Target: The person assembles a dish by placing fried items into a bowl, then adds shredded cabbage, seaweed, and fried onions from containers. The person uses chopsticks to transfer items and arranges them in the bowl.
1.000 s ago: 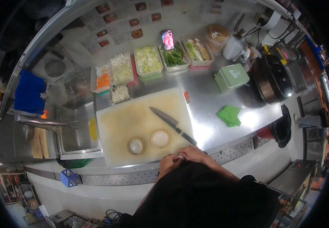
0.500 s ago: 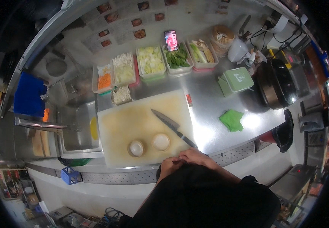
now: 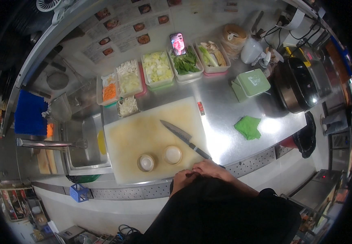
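My left hand [image 3: 182, 180] and my right hand [image 3: 211, 169] meet at the near edge of a worn white cutting board [image 3: 133, 132]. Both have curled fingers, pressed together in front of my dark clothing; anything between them is hidden. Just beyond my right hand lies a kitchen knife [image 3: 184, 137], its dark handle toward me and its blade pointing far left. Two small round tan-rimmed containers with pale insides stand on the board: a left one [image 3: 146, 163] and a right one [image 3: 172, 155]. Neither hand touches them.
Behind the board stand tubs of shredded carrot [image 3: 109, 92], chopped cabbage [image 3: 157, 72] and leafy greens [image 3: 187, 64], with a phone [image 3: 178, 44] propped above. A sink [image 3: 84, 148] is at left. Rightward are a green cloth [image 3: 248, 127], a green box [image 3: 254, 83] and a dark rice cooker [image 3: 296, 85].
The whole view has shifted slightly with my head. My hands stay together in the same place, and the knife and the round containers keep their places on the board.
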`<state>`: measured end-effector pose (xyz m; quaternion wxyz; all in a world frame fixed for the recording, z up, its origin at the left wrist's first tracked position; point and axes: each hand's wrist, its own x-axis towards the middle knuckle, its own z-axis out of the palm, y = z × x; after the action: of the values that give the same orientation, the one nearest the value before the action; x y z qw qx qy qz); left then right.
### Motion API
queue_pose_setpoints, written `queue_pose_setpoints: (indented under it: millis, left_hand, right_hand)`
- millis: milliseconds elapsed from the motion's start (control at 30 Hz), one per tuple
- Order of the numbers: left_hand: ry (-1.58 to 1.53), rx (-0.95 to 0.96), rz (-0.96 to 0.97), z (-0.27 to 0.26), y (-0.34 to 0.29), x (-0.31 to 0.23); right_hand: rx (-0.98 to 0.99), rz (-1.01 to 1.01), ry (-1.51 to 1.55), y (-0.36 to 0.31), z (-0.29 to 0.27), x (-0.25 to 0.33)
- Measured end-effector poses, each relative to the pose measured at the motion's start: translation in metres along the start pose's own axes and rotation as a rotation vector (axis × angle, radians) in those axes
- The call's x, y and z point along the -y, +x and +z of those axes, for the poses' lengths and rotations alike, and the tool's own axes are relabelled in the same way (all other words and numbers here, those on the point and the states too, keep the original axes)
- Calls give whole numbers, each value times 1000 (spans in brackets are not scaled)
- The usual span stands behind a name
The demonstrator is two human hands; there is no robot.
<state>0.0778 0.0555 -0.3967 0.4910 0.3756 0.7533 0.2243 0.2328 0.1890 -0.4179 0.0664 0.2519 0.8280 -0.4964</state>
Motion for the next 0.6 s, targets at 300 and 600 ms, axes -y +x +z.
queue_pose_setpoints:
  millis: [300,600]
  left_hand:
    - [-2,18,38,10,9,27]
    - [-75,-30,12,3,-2,16]
  right_hand:
    - [-3,-9,-3,0,2,-1]
    - [2,-26,-19,2,3,-2]
